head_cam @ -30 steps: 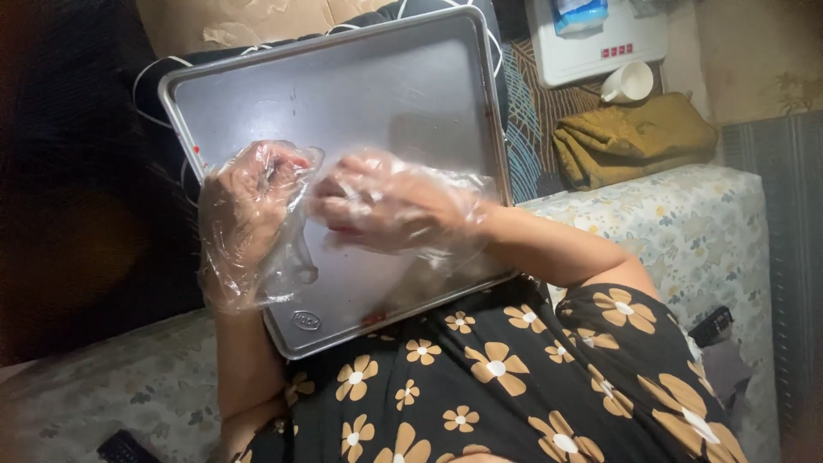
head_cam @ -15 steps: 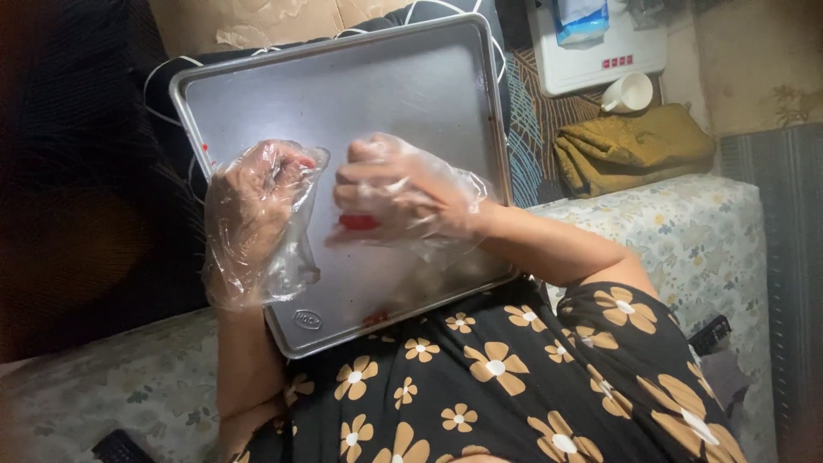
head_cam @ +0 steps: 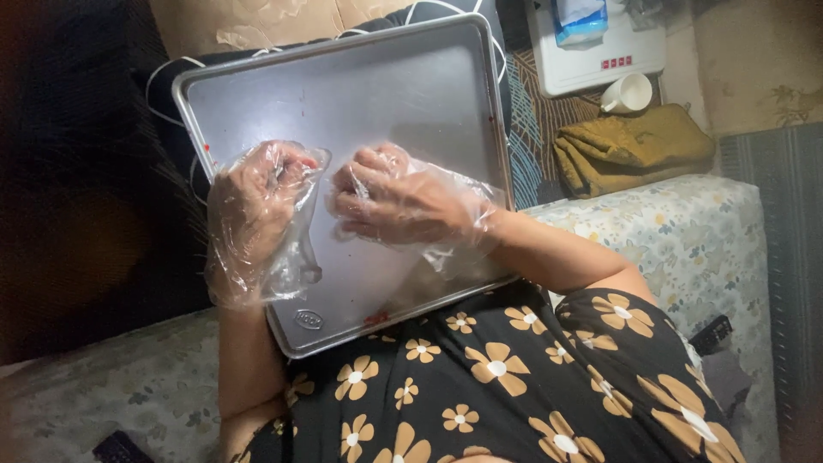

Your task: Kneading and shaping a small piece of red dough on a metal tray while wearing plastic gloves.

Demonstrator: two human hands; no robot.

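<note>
2 hands, left hand (head_cam: 257, 201) and right hand (head_cam: 399, 197), fingers curled under clear plastic gloves above metal tray (head_cam: 343, 94), grasp unclear.

Loose clear plastic gloves on left grip (head_cam: 257, 214) and right grip (head_cam: 403, 201), black garment with tan flowers, seemingly short-sleeved

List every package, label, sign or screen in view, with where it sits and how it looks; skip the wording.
Stamped oval mark: near corner of the metal tray, beside the left hand; embossed, silver.
Blue and white packet: top edge, on the white appliance; soft, rectangular.
Red label strip: front of that appliance; a small row of red marks.
No screens or signs show.
</note>
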